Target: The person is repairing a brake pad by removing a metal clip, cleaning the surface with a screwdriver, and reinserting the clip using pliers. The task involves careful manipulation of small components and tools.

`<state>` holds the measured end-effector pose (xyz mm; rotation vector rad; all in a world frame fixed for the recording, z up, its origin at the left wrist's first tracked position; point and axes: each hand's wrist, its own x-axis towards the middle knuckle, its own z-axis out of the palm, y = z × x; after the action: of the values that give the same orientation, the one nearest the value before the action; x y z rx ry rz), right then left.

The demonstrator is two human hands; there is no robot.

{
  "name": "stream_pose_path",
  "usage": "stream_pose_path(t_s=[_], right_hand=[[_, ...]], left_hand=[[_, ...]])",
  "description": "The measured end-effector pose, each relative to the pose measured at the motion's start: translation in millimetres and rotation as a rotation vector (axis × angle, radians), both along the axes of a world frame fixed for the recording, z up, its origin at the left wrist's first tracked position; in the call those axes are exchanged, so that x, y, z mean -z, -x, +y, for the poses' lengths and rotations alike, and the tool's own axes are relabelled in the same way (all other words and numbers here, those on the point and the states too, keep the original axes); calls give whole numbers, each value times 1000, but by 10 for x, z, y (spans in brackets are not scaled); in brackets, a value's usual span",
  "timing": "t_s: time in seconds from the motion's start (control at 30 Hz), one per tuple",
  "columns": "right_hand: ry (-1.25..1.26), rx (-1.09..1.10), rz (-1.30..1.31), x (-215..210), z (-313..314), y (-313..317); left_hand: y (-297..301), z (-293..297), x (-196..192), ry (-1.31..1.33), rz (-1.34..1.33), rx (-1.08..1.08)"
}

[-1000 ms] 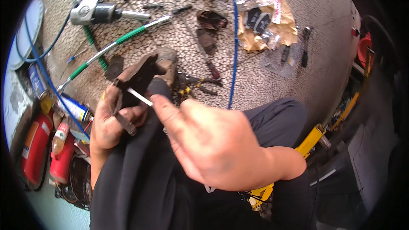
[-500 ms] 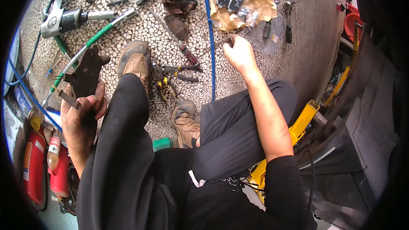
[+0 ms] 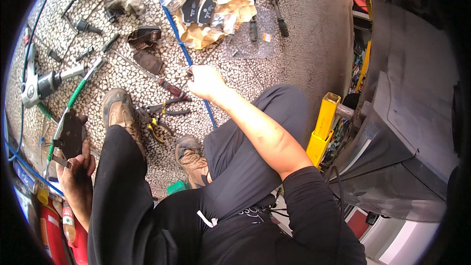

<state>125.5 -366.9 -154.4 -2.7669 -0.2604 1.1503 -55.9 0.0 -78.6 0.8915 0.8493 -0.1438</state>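
Note:
My left hand [image 3: 77,179] grips a dark worn brake pad [image 3: 73,135] by its lower end, flat face up, beside my left knee. Thin metal clips stick out at the pad's left side. In front of me my right hand [image 3: 208,83] is closed in a pinch over the blue hose [image 3: 172,24]; a small dark bit shows at its fingertips, too little to name. Close to this hand lie a red-and-black-handled screwdriver [image 3: 172,90] and pliers [image 3: 158,118]. Beyond it, two new brake pads [image 3: 198,11] rest on crumpled brown paper [image 3: 240,2].
An impact wrench [image 3: 41,87] and a green-sleeved bar [image 3: 76,93] lie at left. Two old pad-like pieces [image 3: 147,61] sit on the speckled floor. A ratchet [image 3: 278,14] is far right; a yellow stand [image 3: 324,127] and dark car bodywork [image 3: 407,142] border the right. Red extinguishers [image 3: 51,230] stand lower left.
The view has turned, so the floor things sit further left and lower. Relative to them, my right hand has come slightly back toward me and over the blue hose. My left hand keeps its brake pad.

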Motion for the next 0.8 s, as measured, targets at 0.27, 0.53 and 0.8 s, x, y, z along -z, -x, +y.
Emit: stream_pose_path(t_s=[0.27,0.53,0.8], right_hand=[[79,-61,119,3,-51,-27],[164,-370,16,82,151,-1022],[-293,-181,133,31,-97,-1200]], left_hand=[[-37,-31,48,-35,22,57],[-647,-196,-337,-360,110,555],[-1365,-391,-388,-840,-251,1114]])
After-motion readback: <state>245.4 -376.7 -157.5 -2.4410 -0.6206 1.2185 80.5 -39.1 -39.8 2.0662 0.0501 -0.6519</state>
